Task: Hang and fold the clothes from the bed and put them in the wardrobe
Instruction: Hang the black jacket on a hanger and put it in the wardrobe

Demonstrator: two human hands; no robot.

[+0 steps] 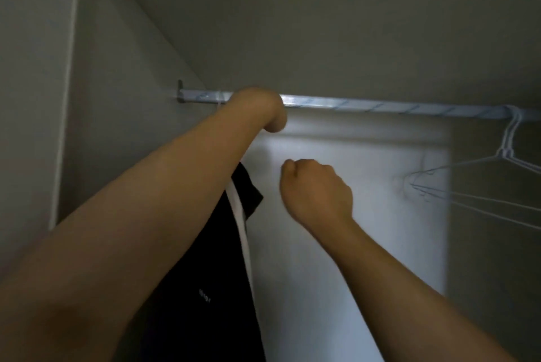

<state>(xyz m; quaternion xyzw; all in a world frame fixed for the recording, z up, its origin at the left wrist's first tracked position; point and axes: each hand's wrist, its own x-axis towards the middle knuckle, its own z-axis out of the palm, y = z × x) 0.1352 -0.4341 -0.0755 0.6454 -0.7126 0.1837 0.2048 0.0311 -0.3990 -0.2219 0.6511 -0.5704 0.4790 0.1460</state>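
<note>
The left hand (257,107) is raised to the wardrobe rail (380,107), wrist bent over it; its fingers are hidden, so whether the grip holds anything cannot be told. The right hand (316,189) hangs lower as a loose fist, nothing visible inside. A black garment (205,288) hangs below the left forearm. Empty white hangers (509,162) hang at the rail's right end.

rail (380,107) | black garment (205,288) hung left | white hangers (509,153) right
</note>
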